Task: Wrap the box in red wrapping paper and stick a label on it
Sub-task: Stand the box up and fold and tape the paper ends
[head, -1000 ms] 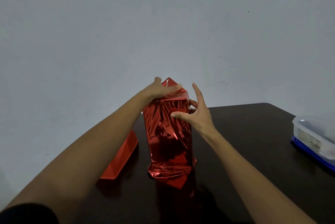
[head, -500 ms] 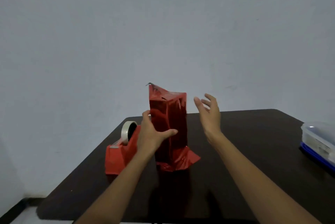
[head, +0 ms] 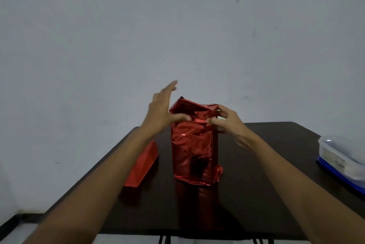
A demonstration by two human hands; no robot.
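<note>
- The box, sheathed in red wrapping paper, stands on end on the dark table — long axis vertical, crumpled top flaps pointing up
- Left hand: fingers straight, reaching past the box's upper left corner, thumb laid across the paper's front
- Right hand: fingers curled, pinching the paper's top right corner — directly across from the left thumb

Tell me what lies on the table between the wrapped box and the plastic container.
Nothing stands there: in the head view only bare dark table shows between the wrapped box and the plastic container, with the right forearm crossing above it.
</note>
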